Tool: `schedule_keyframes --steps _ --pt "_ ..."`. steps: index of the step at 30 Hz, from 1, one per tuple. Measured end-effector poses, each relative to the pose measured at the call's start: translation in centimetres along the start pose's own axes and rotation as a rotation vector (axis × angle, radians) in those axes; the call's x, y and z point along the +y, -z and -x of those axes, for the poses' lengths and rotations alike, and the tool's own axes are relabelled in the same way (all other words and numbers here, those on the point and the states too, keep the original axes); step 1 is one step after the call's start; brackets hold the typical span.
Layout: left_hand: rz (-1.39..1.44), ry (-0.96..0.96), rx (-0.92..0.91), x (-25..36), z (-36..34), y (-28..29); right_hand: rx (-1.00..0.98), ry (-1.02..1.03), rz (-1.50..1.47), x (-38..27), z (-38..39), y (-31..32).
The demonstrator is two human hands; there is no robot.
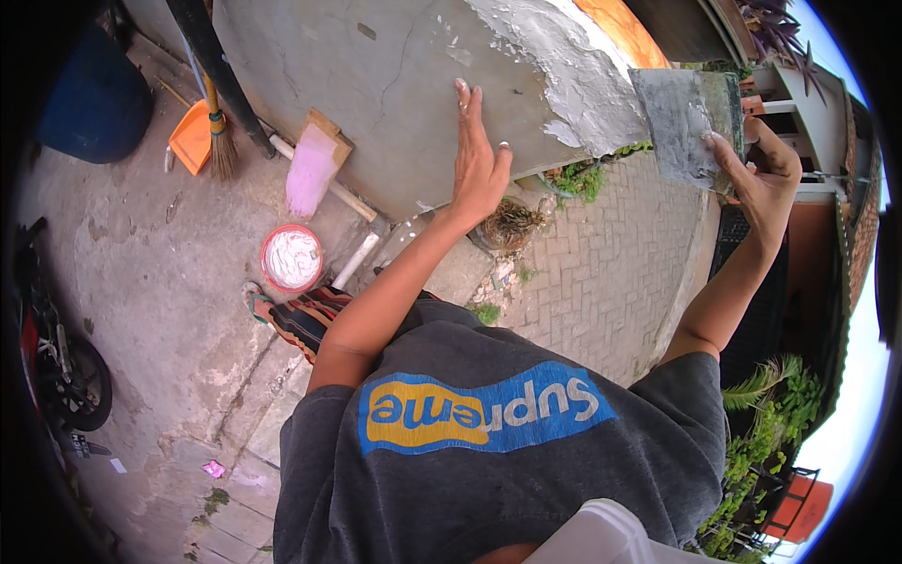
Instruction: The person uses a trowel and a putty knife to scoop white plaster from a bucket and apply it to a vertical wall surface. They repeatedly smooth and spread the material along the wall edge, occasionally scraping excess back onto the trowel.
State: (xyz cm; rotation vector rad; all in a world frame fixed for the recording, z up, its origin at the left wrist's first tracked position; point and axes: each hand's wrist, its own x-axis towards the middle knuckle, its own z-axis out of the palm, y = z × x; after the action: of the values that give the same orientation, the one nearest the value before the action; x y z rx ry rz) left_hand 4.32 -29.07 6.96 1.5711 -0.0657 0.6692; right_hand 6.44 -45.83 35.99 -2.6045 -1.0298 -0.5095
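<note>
My right hand pinches a flat, grey-smeared rectangular scraper plate, thumb on its face and fingers behind. The plate is raised beside the end of a grey wall, where a rough coat of white putty covers the edge. My left hand holds nothing. Its fingers are stretched out and apart in front of the bare grey part of the wall; I cannot tell whether they touch it. White smears show on the fingertips of both hands.
Left of my arm stands a round red-rimmed tub of white putty. By the wall base are a pink-covered board, a white pipe, a broom, an orange dustpan and a blue barrel. A motorbike stands far left; a potted plant sits below the wall.
</note>
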Motion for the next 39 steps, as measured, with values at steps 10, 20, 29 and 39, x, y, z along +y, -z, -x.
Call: schedule_keyframes --steps 10,20,29,39 --pt "-0.004 0.006 -0.016 -0.2 -0.1 0.3 -0.051 0.034 0.072 0.6 0.0 -2.2" --pt "-0.007 0.006 -0.023 0.0 0.2 -0.3 -0.162 0.142 0.007 0.4 2.4 -2.2" --pt "-0.010 0.014 -0.013 -0.2 0.0 0.0 -0.213 0.177 0.031 0.2 3.8 -5.0" --pt "-0.052 0.003 -0.016 -0.1 0.1 -0.1 -0.093 0.166 0.045 1.6 2.3 -2.0"
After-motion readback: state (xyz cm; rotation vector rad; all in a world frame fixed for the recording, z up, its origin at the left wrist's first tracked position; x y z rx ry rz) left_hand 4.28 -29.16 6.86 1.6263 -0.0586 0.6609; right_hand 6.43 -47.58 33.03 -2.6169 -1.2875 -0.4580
